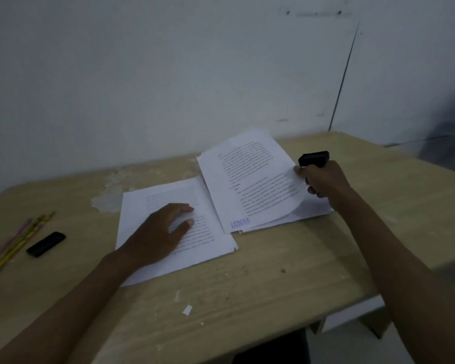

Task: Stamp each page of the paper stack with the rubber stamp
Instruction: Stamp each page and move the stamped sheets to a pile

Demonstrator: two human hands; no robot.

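Left grip [166, 227] flat, right grip [323, 179] curled.

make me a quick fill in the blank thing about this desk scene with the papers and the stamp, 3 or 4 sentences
1. The right hand holds the black ____ while lifting the edge of the top sheet.
2. The left hand rests flat on the ____ pile of pages.
3. The purple stamp mark sits at the sheet's bottom ____ corner.
4. The pencils lie at the table's ____ edge.

Missing words: rubber stamp; left; left; left
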